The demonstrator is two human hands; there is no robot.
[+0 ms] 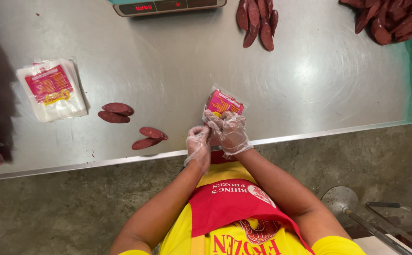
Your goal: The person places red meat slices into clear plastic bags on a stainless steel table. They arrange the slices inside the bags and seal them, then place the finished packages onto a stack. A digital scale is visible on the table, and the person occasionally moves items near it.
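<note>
Stainless steel worktable (177,71) fills the upper view, with bare concrete floor (50,208) below its near edge. I see both hands in thin clear plastic gloves, meeting at that edge. I note the right hand (229,130) clenched on the lower end of a small clear plastic pouch with a pink printed label (222,101), which rests on the steel just beyond the fingers. I note the left hand (198,144) curled, touching the right hand's side; whether it grips the pouch I cannot tell. Two pairs of dark red sausage pieces (132,125) lie to the left of the left hand, apart from it. Further left sits a stack of empty labelled pouches (52,89). Beyond the hands, a digital scale (168,6) and heaps of the same red sausages (258,21) line the far side.
</note>
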